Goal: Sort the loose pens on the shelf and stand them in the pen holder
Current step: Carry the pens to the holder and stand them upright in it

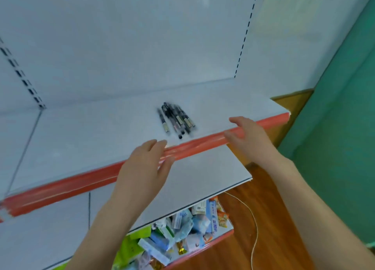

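Pens (pixel 176 119) lie bundled on the shelf (pixel 81 139), near its red front edge (pixel 60 190). Both the left hand (pixel 142 168) and right hand (pixel 246 136) are relaxed, holding nothing. Risk: a careless sweep could roll pens off the edge. No holder is visible.

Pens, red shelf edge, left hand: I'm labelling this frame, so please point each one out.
pens (pixel 176 120), head view, middle of the bundle.
red shelf edge (pixel 186 149), head view, bare stretch just below the pens.
left hand (pixel 142 168), head view, back of the hand.
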